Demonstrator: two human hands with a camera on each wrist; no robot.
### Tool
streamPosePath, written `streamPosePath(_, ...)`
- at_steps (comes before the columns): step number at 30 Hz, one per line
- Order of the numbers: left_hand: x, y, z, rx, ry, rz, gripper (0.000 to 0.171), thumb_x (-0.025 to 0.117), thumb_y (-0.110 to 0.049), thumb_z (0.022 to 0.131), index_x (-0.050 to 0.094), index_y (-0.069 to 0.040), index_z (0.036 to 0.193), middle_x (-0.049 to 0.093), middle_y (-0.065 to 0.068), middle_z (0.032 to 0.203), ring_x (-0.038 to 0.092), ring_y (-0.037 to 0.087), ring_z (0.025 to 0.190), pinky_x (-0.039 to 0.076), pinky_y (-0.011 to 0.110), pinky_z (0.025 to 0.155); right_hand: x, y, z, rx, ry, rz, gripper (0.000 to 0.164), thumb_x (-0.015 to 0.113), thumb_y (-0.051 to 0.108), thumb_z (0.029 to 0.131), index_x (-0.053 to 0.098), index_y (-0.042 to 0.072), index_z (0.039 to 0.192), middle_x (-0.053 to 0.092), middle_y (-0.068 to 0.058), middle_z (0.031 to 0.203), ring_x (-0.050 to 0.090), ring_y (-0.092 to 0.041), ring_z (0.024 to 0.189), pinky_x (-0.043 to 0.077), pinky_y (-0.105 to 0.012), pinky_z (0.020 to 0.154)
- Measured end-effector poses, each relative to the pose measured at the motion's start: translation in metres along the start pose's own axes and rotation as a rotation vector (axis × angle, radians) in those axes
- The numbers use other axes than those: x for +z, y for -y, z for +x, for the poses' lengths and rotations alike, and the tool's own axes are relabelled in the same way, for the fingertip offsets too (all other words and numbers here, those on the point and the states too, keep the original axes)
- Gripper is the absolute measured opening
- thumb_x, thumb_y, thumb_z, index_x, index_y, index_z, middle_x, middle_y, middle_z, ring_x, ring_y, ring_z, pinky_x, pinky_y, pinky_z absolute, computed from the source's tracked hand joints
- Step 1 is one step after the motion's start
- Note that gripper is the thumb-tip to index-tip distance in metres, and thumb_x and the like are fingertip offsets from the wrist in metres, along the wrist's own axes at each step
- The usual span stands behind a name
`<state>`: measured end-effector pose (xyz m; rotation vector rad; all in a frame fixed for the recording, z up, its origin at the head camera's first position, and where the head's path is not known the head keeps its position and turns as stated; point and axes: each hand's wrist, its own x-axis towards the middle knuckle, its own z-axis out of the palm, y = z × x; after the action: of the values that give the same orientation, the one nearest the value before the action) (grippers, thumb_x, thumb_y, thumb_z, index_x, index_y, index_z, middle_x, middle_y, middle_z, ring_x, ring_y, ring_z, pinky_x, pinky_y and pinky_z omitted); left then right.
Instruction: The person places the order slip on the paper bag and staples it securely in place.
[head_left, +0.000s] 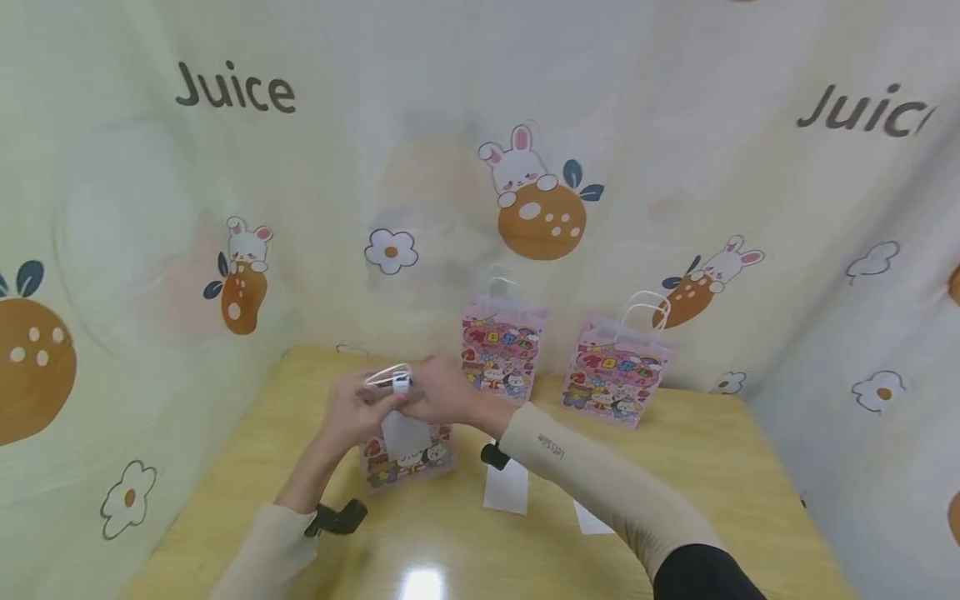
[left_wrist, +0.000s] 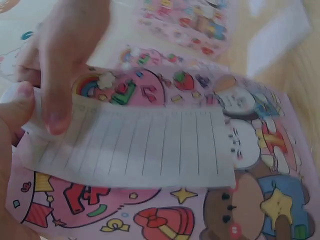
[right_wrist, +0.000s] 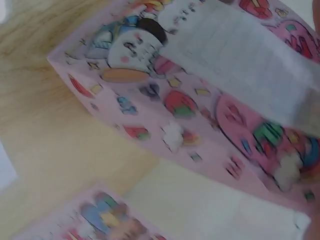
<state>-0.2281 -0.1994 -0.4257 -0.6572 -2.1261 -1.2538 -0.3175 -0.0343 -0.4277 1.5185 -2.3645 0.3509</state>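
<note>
A printed curtain point(head_left: 450, 100) hangs behind the front bag point(head_left: 408, 471) and the wooden table point(head_left: 427, 533) beneath it. Three pink gift bags stand there; the middle bag point(head_left: 498, 346) and far bag point(head_left: 618, 371) are right of the front bag. Right of it, a sleeve point(head_left: 600, 479) partly hides one slip. The left hand point(head_left: 356, 410) and right hand point(head_left: 442, 393) pinch the ruled slip point(head_left: 405, 435) at its handle point(head_left: 388, 372). Two more white slips point(head_left: 506, 489) lie right of it.

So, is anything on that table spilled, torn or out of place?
Nothing stands out as spilled or torn. The one thing slightly odd is the lined paper slip at the nearest bag: it hangs down the printed front, hiding part of the picture. The left hand and right hand are at its upper end.
</note>
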Motion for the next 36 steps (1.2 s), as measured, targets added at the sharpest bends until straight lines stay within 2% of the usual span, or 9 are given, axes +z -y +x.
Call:
streamPosePath(4,0.002,0.003,0.0,-0.061,-0.014,-0.015,0.024,0.081,0.006,0.073,0.072,0.005,0.095,0.071,0.015,0.091,0.07,0.026,0.077,0.057,0.03,0.064,-0.009,-0.001,0.002,0.04,0.131,-0.059,0.045,0.064,0.052,0.089,0.067,0.018,0.119,0.068,0.006,0.074,0.062,-0.009,0.069,0.046,-0.037,0.091)
streamPosePath(8,-0.001,0.002,0.004,-0.192,0.012,-0.089,0.023,0.079,0.002,0.079,0.072,0.005,0.101,0.07,0.016,0.097,0.07,0.028,0.082,0.057,0.029,0.066,-0.024,0.0,0.001,0.151,0.213,-0.065,0.06,0.065,0.063,0.083,0.063,0.022,0.126,0.07,0.004,0.104,0.061,-0.021,0.107,0.036,-0.047,0.102)
streamPosePath(10,-0.004,-0.002,0.006,-0.242,0.026,-0.14,0.024,0.078,0.002,0.08,0.071,0.007,0.102,0.068,0.018,0.099,0.07,0.031,0.084,0.057,0.031,0.067,-0.033,0.003,-0.005,0.207,0.189,-0.058,0.065,0.07,0.061,0.08,0.06,0.019,0.129,0.066,0.003,0.118,0.054,-0.025,0.117,0.033,-0.049,0.104)
streamPosePath(13,-0.006,0.001,0.004,-0.293,0.049,-0.195,0.026,0.077,0.0,0.082,0.07,0.007,0.106,0.067,0.02,0.102,0.069,0.034,0.087,0.057,0.031,0.07,-0.047,0.013,-0.019,0.224,0.053,-0.077,0.051,0.074,0.045,0.084,0.063,0.012,0.12,0.066,0.0,0.114,0.06,-0.021,0.104,0.045,-0.04,0.092)
streamPosePath(16,-0.006,0.002,0.001,-0.311,0.061,-0.212,0.026,0.077,0.0,0.082,0.07,0.007,0.106,0.066,0.019,0.103,0.069,0.032,0.089,0.057,0.031,0.072,-0.056,0.025,-0.029,0.212,-0.066,-0.008,0.032,0.07,0.029,0.091,0.066,0.008,0.114,0.07,-0.001,0.1,0.063,-0.012,0.073,0.049,-0.022,0.06)
streamPosePath(18,-0.005,0.002,0.0,-0.304,0.058,-0.223,0.025,0.077,0.0,0.082,0.07,0.007,0.105,0.066,0.019,0.103,0.069,0.03,0.09,0.057,0.031,0.074,-0.061,0.032,-0.029,0.221,-0.075,0.094,0.031,0.066,0.026,0.094,0.064,0.008,0.12,0.072,-0.003,0.098,0.056,-0.009,0.053,0.04,-0.019,0.042)
streamPosePath(20,-0.003,0.002,0.0,-0.299,0.047,-0.232,0.025,0.078,0.001,0.08,0.07,0.007,0.104,0.066,0.019,0.103,0.069,0.027,0.091,0.056,0.031,0.076,-0.062,0.036,-0.027,0.267,-0.035,0.154,0.039,0.061,0.029,0.097,0.058,0.011,0.132,0.072,-0.003,0.104,0.053,-0.007,0.051,0.036,-0.018,0.039)
streamPosePath(28,-0.002,0.022,-0.008,-0.311,0.062,-0.275,0.036,0.081,0.001,0.077,0.069,0.005,0.11,0.067,0.018,0.109,0.068,0.022,0.096,0.055,0.029,0.079,-0.054,0.036,-0.013,0.346,0.087,0.248,0.035,0.065,0.031,0.095,0.063,0.018,0.127,0.067,0.003,0.105,0.061,-0.006,0.076,0.046,-0.02,0.056)
streamPosePath(36,-0.006,0.03,-0.005,-0.349,0.094,-0.106,0.035,0.082,-0.012,0.079,0.071,-0.002,0.111,0.071,0.011,0.107,0.067,0.025,0.097,0.054,0.027,0.08,-0.067,0.029,-0.023,0.295,-0.034,0.491,0.03,0.063,0.019,0.097,0.054,0.007,0.123,0.061,-0.006,0.117,0.065,-0.017,0.098,0.053,-0.023,0.076)
